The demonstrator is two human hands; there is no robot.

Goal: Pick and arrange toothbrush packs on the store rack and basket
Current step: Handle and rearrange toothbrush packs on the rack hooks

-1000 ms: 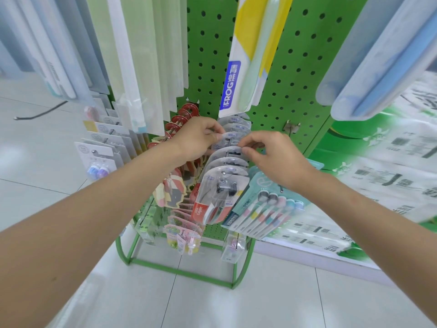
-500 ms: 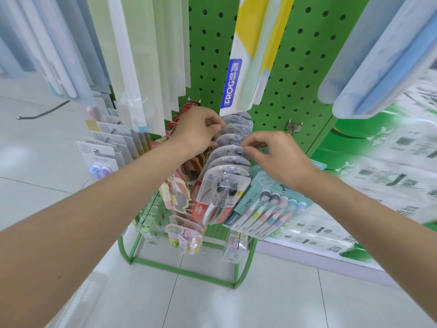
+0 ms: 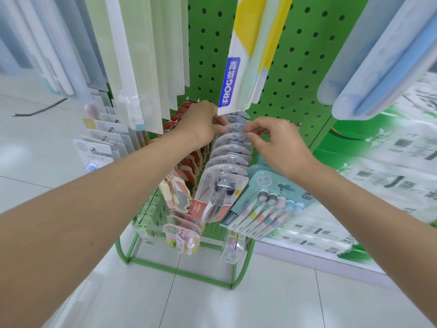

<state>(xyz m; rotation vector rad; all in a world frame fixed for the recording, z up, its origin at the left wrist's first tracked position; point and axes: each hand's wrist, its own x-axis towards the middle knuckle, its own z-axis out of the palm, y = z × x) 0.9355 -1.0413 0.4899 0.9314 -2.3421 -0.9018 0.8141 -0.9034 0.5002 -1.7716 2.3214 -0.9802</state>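
While hung far back on a peg of the green perforated metal rack (image 3: 295, 67), a clear rounded-top blister toothbrush pack (image 3: 236, 127) is pinched at its top edge by left hand (image 3: 201, 125) and right hand (image 3: 276, 143) fingertips; nearest red-based pack (image 3: 220, 192) reads Colgate, yellow-white pack (image 3: 250, 55) above reads FROG

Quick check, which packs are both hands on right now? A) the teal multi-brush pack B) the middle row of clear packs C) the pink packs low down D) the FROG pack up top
B: the left hand and right hand both pinch the top edges of the clear packs hanging in the middle row, near its back.
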